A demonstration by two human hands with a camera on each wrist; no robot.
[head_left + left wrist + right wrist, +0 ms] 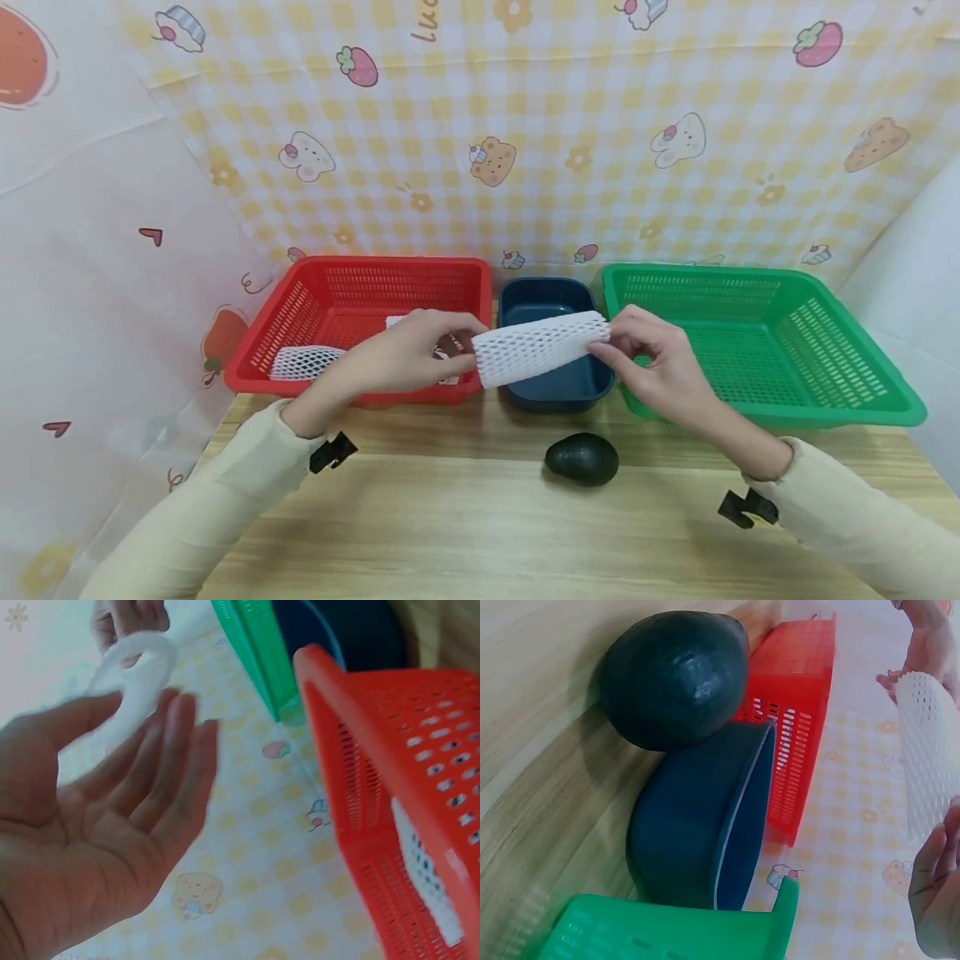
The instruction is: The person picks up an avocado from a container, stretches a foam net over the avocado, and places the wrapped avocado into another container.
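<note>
A white foam net sleeve (542,346) is stretched lengthwise between both hands, above the dark blue basin (558,398). My left hand (408,354) holds its left end between thumb and fingertips; the left wrist view shows that end as a round open mouth (154,671). At the other end, my right hand (663,367) pinches the sleeve with thumb and fingers. A dark green avocado (583,460) lies on the wooden table (420,517), in front of the basin and below the hands. It looms large in the right wrist view (675,679).
At the left stands a red basket (405,265) with more foam net sleeves (303,363) inside, partly hidden by my left arm. A green basket (885,408) stands to the right of the basin. Behind them hangs a yellow checked cloth (420,158).
</note>
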